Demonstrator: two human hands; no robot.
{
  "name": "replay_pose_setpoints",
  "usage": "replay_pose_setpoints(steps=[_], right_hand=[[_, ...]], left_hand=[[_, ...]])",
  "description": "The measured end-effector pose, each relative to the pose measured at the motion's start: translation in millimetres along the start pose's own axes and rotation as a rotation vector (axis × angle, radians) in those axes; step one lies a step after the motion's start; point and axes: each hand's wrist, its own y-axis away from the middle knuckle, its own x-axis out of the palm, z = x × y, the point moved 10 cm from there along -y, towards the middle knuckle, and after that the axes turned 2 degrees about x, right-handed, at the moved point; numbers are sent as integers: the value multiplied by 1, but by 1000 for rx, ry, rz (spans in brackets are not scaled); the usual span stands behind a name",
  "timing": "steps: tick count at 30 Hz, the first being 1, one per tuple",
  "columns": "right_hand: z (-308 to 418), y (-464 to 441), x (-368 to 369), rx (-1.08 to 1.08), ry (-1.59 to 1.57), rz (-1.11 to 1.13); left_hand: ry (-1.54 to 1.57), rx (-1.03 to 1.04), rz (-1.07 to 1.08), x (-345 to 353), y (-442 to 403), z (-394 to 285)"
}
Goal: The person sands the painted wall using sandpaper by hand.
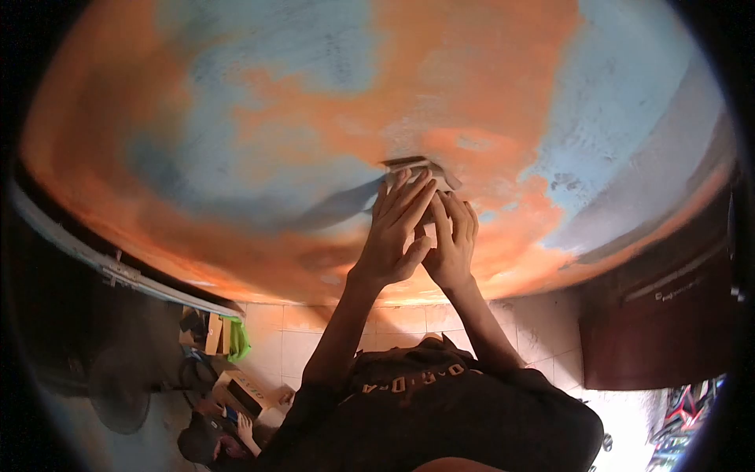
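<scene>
Over there, a person in a dark, lettered shirt [440,409] is working with both hands at an orange-and-blue wall [322,118]. A pale, flat pad [442,178] is lying against the paint. The left hand [397,232] is pressing on it with fingers extended, unclenched; the right hand [453,240] is touching its lower edge, though I can't tell whether it is gripping. Another person [206,442] is sitting low beside a cardboard box [238,393].

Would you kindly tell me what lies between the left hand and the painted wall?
The head view shows a pale pad between the left hand and the painted wall.
</scene>
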Motion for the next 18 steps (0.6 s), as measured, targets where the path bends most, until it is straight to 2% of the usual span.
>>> replay_pose_setpoints(steps=[3, 7, 9, 11, 12, 13, 15, 16, 17, 18], right_hand=[[-32, 16, -5, 283, 51, 83], [-57, 15, -28, 387, 66, 101], [-75, 24, -33, 390, 162, 81], [-94, 40, -44, 451, 195, -24], [-101, 48, -46, 546, 144, 1], [-99, 58, -49, 566, 166, -8], [-94, 77, -39, 569, 286, 88], [-95, 78, -37, 558, 339, 145], [-103, 76, -41, 569, 351, 140], [-116, 70, -49, 583, 372, 119]], left_hand=[[188, 93, 74, 20, -9, -17], [392, 25, 78, 36, -17, -18], [397, 15, 85, 45, -18, -24], [121, 136, -42, 43, -18, -32], [24, 110, -43, 49, -14, -29], [46, 118, -24, 59, -10, -30], [-271, -81, -65, 68, -1, -10], [-349, -157, 21, 80, 5, 1], [-338, -148, 31, 89, 11, 5], [-452, -153, 33, 95, 19, 11]])
